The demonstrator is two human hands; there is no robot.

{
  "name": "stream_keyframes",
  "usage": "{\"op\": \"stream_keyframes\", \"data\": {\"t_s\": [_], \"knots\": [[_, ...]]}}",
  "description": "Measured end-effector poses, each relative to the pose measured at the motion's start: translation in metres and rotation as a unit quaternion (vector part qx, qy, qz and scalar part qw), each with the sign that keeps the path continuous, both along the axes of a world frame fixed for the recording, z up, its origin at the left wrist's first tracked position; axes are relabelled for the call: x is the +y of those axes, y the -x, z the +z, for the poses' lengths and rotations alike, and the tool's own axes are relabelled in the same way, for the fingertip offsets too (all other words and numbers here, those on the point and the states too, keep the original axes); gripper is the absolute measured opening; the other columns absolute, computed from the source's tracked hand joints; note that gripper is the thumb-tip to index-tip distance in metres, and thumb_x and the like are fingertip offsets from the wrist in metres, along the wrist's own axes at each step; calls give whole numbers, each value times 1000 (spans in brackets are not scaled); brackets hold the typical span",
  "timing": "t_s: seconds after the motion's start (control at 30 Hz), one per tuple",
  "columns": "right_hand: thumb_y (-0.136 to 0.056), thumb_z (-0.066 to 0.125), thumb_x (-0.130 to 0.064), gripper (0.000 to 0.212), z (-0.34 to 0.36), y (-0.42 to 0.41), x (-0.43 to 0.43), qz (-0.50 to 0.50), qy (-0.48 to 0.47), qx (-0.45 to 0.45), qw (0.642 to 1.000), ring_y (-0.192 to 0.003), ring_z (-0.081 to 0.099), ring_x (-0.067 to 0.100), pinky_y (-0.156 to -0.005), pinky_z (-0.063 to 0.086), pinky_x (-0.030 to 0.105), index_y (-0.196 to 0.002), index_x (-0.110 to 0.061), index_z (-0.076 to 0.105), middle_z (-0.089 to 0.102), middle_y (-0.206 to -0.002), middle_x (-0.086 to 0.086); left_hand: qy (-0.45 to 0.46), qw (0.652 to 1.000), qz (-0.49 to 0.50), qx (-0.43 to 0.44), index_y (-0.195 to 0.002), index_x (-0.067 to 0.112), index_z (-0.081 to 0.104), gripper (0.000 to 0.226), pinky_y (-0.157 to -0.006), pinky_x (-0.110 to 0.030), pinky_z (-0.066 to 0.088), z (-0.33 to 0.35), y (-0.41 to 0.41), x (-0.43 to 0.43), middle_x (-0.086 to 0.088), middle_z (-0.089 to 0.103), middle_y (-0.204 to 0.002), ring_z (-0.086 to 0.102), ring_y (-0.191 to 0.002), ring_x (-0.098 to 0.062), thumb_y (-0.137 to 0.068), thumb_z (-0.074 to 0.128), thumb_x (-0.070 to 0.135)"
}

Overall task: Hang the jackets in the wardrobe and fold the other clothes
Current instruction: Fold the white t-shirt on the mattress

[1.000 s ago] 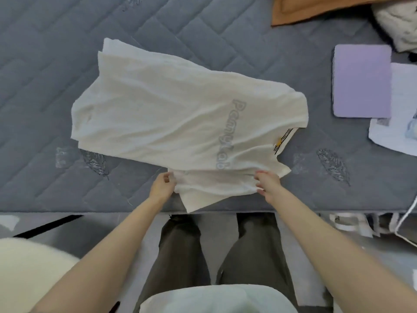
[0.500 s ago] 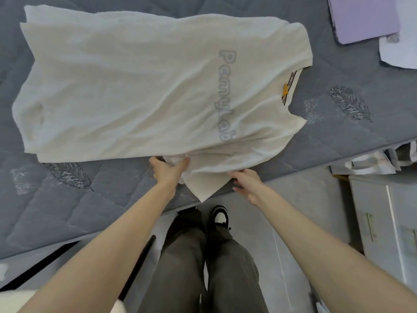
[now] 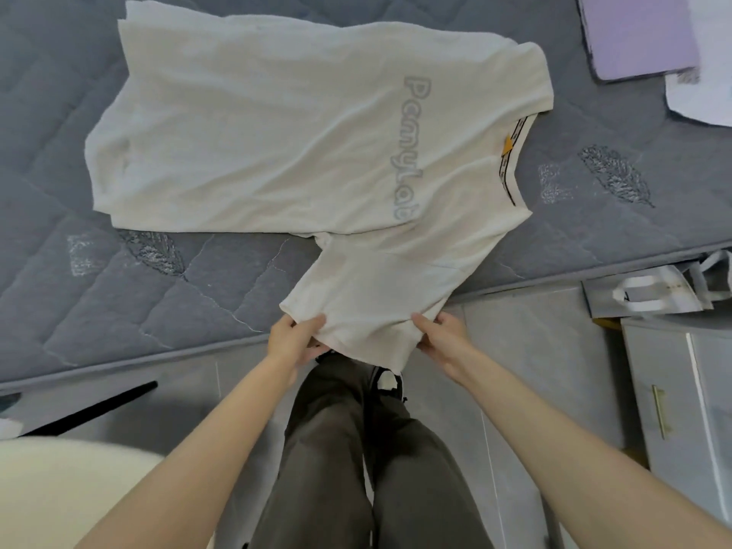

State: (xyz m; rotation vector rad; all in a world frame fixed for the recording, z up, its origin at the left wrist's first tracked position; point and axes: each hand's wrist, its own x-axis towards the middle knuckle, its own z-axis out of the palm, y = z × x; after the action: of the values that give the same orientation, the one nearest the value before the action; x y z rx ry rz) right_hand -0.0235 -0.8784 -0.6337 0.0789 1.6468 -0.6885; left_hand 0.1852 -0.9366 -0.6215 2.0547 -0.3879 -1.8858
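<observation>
A cream T-shirt with grey lettering lies spread on the grey quilted mattress, collar to the right. Its near sleeve is drawn out flat over the mattress edge toward me. My left hand pinches the sleeve's left corner. My right hand pinches the sleeve's right corner. The sleeve hem hangs between both hands, above my legs.
A lilac pad and a white sheet lie at the mattress's far right. Beside the bed on the right stand a white bag and a grey cabinet. A cream fluffy object fills the lower left.
The sleeve that was bunched under the shirt's near edge has been pulled out toward me and spread flat. Both hands moved back past the mattress edge.
</observation>
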Motion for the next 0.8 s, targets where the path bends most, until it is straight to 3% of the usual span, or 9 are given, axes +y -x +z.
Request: {"op": "stream_keyframes", "data": {"t_s": [0.07,0.3,0.43,0.57,0.63,0.73,0.8], "knots": [[-96,53,-8,17,6,-2,17,25,-12,2,1000,-97,61,25,-92,51,40,-110,0,59,63,-120,20,-11,999,32,32,-114,9,57,26,-60,-27,55,6,-8,22,-7,68,-97,66,-79,-20,-89,61,3],[-100,45,-9,30,29,-10,60,9,-26,3,1000,-116,57,32,-92,49,36,-128,2,48,58,-126,16,-1,998,43,43,-113,11,53,26,-57,-28,56,23,-13,62,-7,66,-98,65,-80,-23,-90,58,0],[-100,46,-13,30,41,-18,61,11,-30,10,999,-104,62,33,-82,53,39,-124,4,50,62,-119,18,-27,997,56,35,-103,10,53,15,-54,-30,58,34,-17,54,-10,64,-84,64,-71,-24,-91,54,0],[-99,49,-16,16,57,-19,45,-47,-31,-17,998,-77,61,20,-62,51,31,-108,-4,53,63,-92,8,-15,998,11,66,-96,11,57,9,-53,-24,56,54,-17,21,-2,62,-54,69,-59,-16,-90,55,5],[-98,52,-14,11,68,-16,24,-87,-22,-29,996,-72,62,16,-63,53,32,-105,-6,54,64,-86,5,-2,996,-6,87,-100,10,58,10,-54,-23,56,66,-10,-6,0,65,-60,70,-62,-15,-91,54,8],[-97,54,-15,16,91,1,-24,-233,80,-72,967,-63,70,9,-58,57,23,-112,-9,56,72,-81,1,36,985,-6,171,-106,18,56,13,-66,-26,56,89,5,-57,-3,71,-92,72,-80,-17,-96,48,20],[-97,54,-25,25,111,17,-55,-316,172,-141,922,-82,73,16,-66,59,25,-117,-9,58,73,-98,5,74,965,28,251,-114,29,54,19,-80,-30,53,102,12,-88,1,71,-108,70,-97,-19,-97,45,31]]}}
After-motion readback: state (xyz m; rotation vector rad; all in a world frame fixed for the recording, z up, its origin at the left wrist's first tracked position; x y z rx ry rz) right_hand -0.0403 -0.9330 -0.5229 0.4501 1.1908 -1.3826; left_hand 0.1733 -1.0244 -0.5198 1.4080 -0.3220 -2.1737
